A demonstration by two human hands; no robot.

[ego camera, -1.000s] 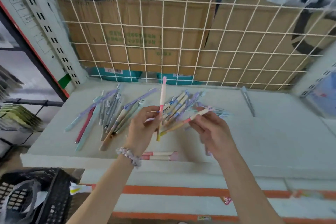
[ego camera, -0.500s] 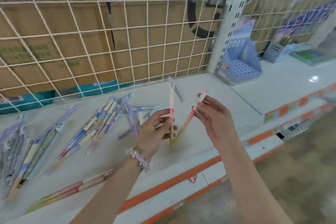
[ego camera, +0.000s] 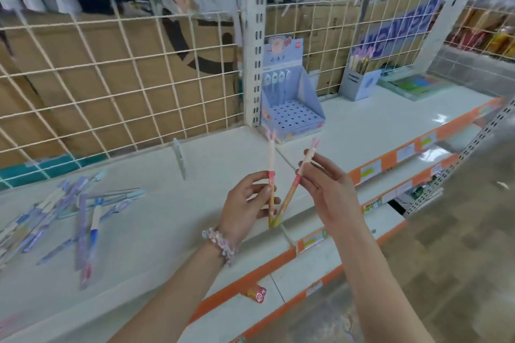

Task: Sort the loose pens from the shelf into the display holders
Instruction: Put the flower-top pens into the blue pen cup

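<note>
My left hand [ego camera: 245, 200] pinches a cream and pink pen [ego camera: 271, 156] that stands nearly upright. My right hand [ego camera: 326, 189] pinches a second cream and pink pen [ego camera: 306, 161], tilted to the right, and the two pens' lower tips meet in a V. Both hands hover over the white shelf [ego camera: 167, 217]. A pile of loose blue and purple pens [ego camera: 72, 211] lies on the shelf at the left. A blue display holder [ego camera: 289, 100] with a grid of holes stands at the back, just beyond the hands. Another blue holder [ego camera: 359, 83] with pens in it stands farther right.
A white wire grid [ego camera: 125, 78] backs the shelf, with cardboard boxes behind it. One grey pen [ego camera: 178, 156] lies alone near the grid. A flat green item [ego camera: 418, 86] lies at the far right. Orange-edged lower shelves [ego camera: 376, 172] and the floor are at the right.
The view has swung to the right, from the pen pile toward the display holders. Both hands keep their pens, now lifted nearer the blue holder.
</note>
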